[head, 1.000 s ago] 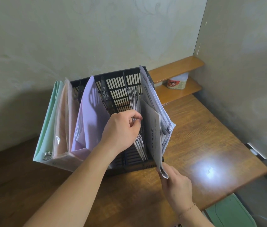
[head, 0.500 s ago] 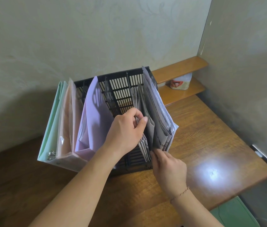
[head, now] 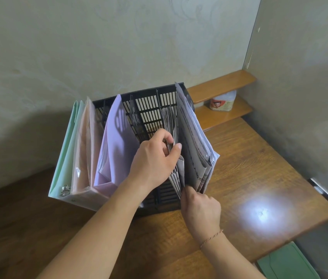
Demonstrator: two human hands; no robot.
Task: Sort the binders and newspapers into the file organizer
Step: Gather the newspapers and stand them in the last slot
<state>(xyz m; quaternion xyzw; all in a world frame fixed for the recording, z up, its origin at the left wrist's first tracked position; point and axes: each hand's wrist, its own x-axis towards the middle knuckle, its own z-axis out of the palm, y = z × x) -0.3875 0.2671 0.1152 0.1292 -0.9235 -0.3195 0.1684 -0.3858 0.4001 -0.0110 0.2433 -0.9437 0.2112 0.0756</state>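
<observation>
A: Hands?
B: L hand (head: 155, 158) pinches newspapers (head: 172, 141) in the file organizer (head: 149, 105), rt slots. R hand (head: 200, 208) fingers curled at their lower edge; grip unclear.
A: Binders (head: 90, 150)?
B: Left slots, on worktop (head: 259, 178).

A black file organizer (head: 149, 105) stands on a wooden table (head: 249, 168) against the wall, with a green binder (head: 66, 146), a peach binder (head: 86, 146) and a purple binder (head: 116, 146) upright on its left side. The left hand (head: 155, 160) pinches folded newspapers (head: 193, 146) in the right slots, while the right hand (head: 201, 210) grips their lower front edge. A small packet (head: 222, 103) sits on a corner shelf (head: 223, 85).
</observation>
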